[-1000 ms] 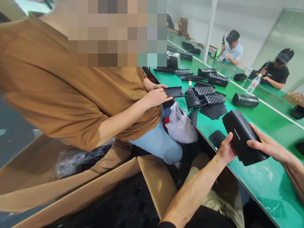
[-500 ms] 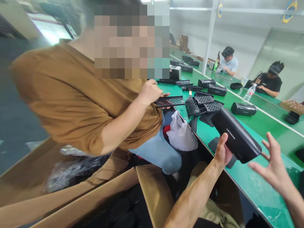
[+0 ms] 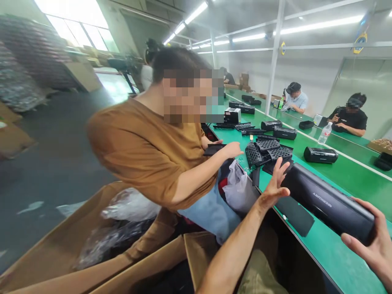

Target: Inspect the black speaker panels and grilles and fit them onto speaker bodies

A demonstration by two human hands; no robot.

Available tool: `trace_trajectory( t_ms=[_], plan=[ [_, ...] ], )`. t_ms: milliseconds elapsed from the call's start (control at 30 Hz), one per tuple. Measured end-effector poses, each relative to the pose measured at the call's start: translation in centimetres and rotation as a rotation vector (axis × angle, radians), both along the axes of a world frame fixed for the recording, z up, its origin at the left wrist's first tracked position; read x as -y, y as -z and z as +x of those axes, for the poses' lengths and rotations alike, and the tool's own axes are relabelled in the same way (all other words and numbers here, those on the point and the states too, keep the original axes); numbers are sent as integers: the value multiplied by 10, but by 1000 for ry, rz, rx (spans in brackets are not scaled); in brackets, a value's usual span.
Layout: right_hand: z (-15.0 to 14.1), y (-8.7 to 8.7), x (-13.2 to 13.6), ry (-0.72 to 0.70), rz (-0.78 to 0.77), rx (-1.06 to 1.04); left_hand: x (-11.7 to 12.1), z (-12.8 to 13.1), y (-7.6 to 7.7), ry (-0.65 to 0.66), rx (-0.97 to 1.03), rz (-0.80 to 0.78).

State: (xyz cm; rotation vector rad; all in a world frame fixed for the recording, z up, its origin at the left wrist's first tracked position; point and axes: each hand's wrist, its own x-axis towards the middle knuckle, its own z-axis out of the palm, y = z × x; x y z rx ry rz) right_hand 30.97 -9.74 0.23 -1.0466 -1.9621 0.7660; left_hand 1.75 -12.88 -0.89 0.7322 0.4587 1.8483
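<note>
A long black speaker-like housing [image 3: 327, 200] with white "MERKURY" lettering is held above the green bench, tilted down to the right. My right hand [image 3: 372, 241] grips its right end, thumb on the near side and fingers behind. At the left end, my left hand [image 3: 274, 183] is open with fingers spread; whether it touches the housing I cannot tell. Below lie flat dark sheets [image 3: 295, 216] on the bench. Just beyond my left hand sits a pile of perforated black grilles [image 3: 266, 149].
A co-worker in a brown shirt [image 3: 143, 151] sits close on the left, holding a dark panel [image 3: 214, 149]. Open cardboard boxes [image 3: 196, 253] stand beside me, one with plastic bags. More black housings [image 3: 321, 154] and a water bottle [image 3: 325, 132] stand along the green bench [image 3: 355, 261].
My right hand has taken hold of the housing's right end, and my left hand has let go with its fingers spread. The housing has shifted right. The camera view has tilted up.
</note>
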Motion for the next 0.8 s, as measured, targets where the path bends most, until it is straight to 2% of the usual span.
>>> trace_trajectory(
  t_ms=[100, 167, 267, 367, 433, 467, 567, 633, 700, 800],
  plan=[
    [12, -4, -1, -41, -74, -8, 8, -25, -18, 58, -403, 23],
    [15, -8, -5, -52, -103, -1, 9, -24, -16, 49, -459, 34],
    [18, -15, -13, -68, -147, -4, 5, -6, 5, -42, -305, 25],
    [11, -11, -16, -147, -168, -194, 0, 28, 31, -45, -13, -19],
    [-3, 0, -14, -186, -147, -262, -4, 57, 43, 17, 189, -52],
    [-12, 7, -12, -179, -138, -219, -5, 72, 46, 73, 256, -69],
    [-32, 17, -12, -110, -88, -17, -4, 97, 50, 265, 248, -122],
    [-30, 11, -18, -108, 44, -8, 2, 88, 48, 242, 115, -156],
    [-19, -3, -25, -117, 250, 62, 10, 61, 41, 99, -49, -169],
    [-6, -23, -33, -140, 537, 392, 17, 20, 27, -48, -359, -98]
  ],
)
